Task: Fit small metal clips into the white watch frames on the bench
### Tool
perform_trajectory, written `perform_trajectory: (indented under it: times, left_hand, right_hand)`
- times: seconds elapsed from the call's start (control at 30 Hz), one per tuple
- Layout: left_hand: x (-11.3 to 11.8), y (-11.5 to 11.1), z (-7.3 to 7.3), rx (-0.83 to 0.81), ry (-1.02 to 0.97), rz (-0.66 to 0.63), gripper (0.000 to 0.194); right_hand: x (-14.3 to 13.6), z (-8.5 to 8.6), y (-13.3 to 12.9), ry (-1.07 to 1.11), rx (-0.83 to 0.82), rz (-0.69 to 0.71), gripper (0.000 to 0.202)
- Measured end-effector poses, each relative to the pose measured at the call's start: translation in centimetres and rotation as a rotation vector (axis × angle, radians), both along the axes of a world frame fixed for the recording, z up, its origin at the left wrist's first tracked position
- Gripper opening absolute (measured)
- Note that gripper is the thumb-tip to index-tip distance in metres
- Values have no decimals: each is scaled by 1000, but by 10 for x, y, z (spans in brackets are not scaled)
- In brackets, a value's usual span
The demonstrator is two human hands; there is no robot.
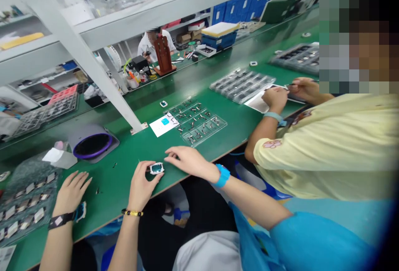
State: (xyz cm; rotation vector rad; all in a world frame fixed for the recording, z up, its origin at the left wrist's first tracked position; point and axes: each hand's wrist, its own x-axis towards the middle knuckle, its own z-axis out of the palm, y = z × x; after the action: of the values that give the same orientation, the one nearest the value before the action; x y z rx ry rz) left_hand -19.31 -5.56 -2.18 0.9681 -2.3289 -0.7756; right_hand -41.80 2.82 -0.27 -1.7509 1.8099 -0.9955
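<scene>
My left hand (141, 183), with a bead bracelet on the wrist, pinches a small white square part (156, 168) with a dark window, just above the green bench (131, 146) near its front edge. My right hand (188, 161), with a blue wristband, lies flat beside that part. Its fingers stretch left, the fingertips rest on the bench, and it holds nothing I can see. A clear tray of small metal parts (199, 122) and a white card with a blue square (164, 124) lie just beyond my hands.
Another person's hand with a black watch (72, 192) rests on the bench at left, next to a tray of small flat pieces (23, 204). A purple-rimmed round device (92, 144) stands behind. A person in yellow (327, 142) works at right over more trays (241, 84).
</scene>
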Motion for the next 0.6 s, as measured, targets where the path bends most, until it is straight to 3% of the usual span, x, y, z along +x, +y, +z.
perform_trajectory:
  times: [0.17,0.23,0.33,0.43,0.53,0.6]
  left_hand:
    - [1,-6,-15,-85,-47,36,28]
    - [1,-5,-16,-86,-52,29,32]
    - [0,-1,-14,-69,-30,46,34]
    - [-3,1,-13,-42,18,72,31]
    - [-6,2,-13,-19,61,107,30]
    - [-7,1,-16,-2,83,132,29]
  right_hand:
    - [-66,16,-29,149,-68,-140,27]
    - [-89,23,-59,162,-50,-163,27]
    - [-108,27,-126,157,-23,-192,29]
    - [-104,29,-206,153,-37,-140,32]
    - [-77,32,-279,120,-53,46,25]
    - [-53,31,-314,83,-48,189,17]
